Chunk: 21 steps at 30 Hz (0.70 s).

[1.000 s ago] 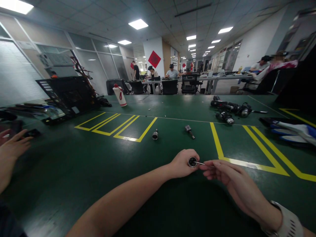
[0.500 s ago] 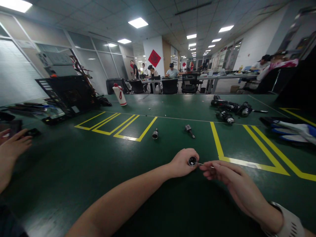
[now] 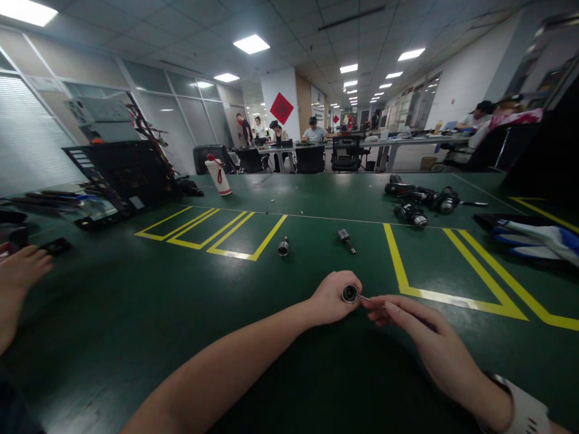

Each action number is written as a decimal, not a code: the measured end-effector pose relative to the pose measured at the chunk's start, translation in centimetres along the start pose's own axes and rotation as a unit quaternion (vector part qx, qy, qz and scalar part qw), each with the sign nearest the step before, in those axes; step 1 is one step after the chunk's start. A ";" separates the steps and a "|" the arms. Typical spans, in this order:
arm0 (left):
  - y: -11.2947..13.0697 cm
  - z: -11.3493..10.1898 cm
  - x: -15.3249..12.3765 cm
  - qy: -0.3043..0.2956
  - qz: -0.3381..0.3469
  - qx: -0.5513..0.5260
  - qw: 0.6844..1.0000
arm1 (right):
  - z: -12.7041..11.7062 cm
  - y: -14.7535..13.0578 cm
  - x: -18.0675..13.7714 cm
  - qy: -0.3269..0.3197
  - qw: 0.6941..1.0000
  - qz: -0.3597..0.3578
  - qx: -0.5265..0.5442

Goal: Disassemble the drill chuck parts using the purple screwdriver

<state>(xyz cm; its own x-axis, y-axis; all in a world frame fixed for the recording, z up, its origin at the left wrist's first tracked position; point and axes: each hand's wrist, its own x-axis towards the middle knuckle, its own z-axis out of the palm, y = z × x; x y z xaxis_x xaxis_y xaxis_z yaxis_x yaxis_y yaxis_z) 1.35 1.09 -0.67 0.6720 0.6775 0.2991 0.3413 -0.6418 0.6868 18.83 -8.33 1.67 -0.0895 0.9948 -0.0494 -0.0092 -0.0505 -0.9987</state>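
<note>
Left hand (image 3: 333, 299) grips socket (image 3: 349, 294), mouth exposed; right hand (image 3: 423, 322) pinches rod (image 3: 366, 299) at its rim; desk's far edge (image 3: 271, 175) well beyond

We count three metal fittings (image 3: 349, 293) and one thin rod (image 3: 365, 298). We count one bottle (image 3: 221, 178), one wristband (image 3: 527, 405) and one large red diamond (image 3: 281, 108).

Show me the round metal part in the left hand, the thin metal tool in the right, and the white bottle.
Round metal part (image 3: 350, 293): head view, on its open end.
Thin metal tool (image 3: 365, 298): head view, on its bare shaft.
White bottle (image 3: 224, 181): head view, on its body.
</note>
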 end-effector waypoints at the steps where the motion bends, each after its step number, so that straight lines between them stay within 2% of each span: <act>1: 0.0 0.0 0.0 -0.004 -0.003 0.000 1.000 | 0.0 0.0 0.0 -0.006 1.000 0.000 -0.004; 7: -0.1 0.2 0.1 0.014 0.007 -0.025 1.000 | 0.3 0.0 0.5 0.000 0.985 0.078 0.153; 11: -0.3 0.3 0.1 0.015 0.014 -0.038 0.999 | 0.3 0.1 0.6 -0.006 0.974 0.103 0.203; 15: -0.3 0.3 0.0 0.028 0.020 -0.046 0.998 | 0.3 0.2 0.4 0.006 0.979 0.078 0.189; 21: 0.0 0.1 0.0 0.015 0.018 -0.035 0.999 | 0.3 0.4 0.1 0.010 0.997 0.027 0.070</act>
<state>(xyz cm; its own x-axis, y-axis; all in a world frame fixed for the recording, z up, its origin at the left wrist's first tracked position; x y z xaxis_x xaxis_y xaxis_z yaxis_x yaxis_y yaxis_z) 1.40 1.09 -0.73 0.6627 0.6657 0.3430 0.2696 -0.6394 0.7201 18.55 -8.25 1.24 -0.0746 0.9917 -0.1045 -0.1442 -0.1145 -0.9829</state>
